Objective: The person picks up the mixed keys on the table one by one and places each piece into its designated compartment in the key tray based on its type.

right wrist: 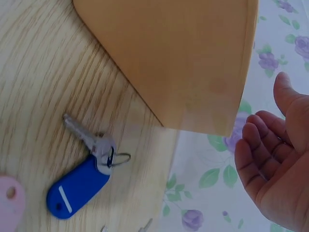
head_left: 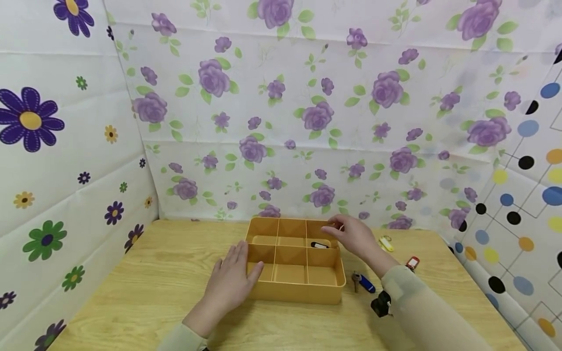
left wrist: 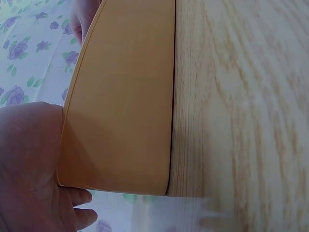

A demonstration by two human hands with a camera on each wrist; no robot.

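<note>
A tan organizer box (head_left: 298,293) with several compartments stands on the table. My left hand (head_left: 229,279) rests against its left side, fingers straight and thumb over the rim. Above the back right compartment is my right hand (head_left: 354,237), its fingers loosely bent; the right wrist view shows the palm with nothing held and the thumb apart. A black key tag (head_left: 319,245) lies in that compartment. On the table to the right of the box lies a blue key tag (right wrist: 79,186) with a silver key (right wrist: 89,137) on its ring.
A yellow key tag (head_left: 386,243) and a red key tag (head_left: 412,263) lie farther right on the wooden table (head_left: 175,263). The right wrist view also has part of a pink tag (right wrist: 10,205). Flowered cloth (head_left: 281,122) hangs behind the table.
</note>
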